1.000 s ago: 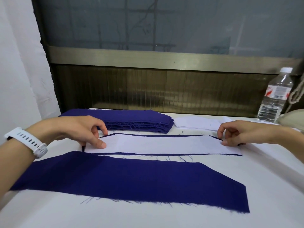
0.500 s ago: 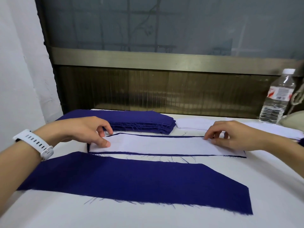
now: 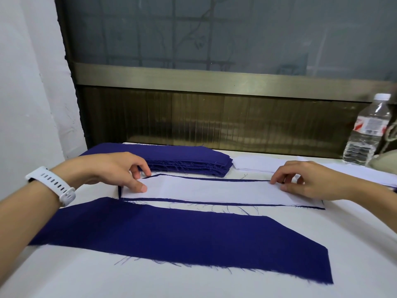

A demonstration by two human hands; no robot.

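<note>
No word, brand or number can be read here. The one printed thing is the red-and-white paper label [image 3: 370, 125] wrapped round the clear plastic water bottle with a white cap [image 3: 365, 136], which stands at the far right corner of the white-covered table [image 3: 214, 284]. The label carries a red patch on its left side and a grey block of fine print on white beside it. The print is too small and blurred to make out.

Long white strip [image 3: 214, 190], lying flat, apparently atop navy piece [image 3: 193, 201]
</note>
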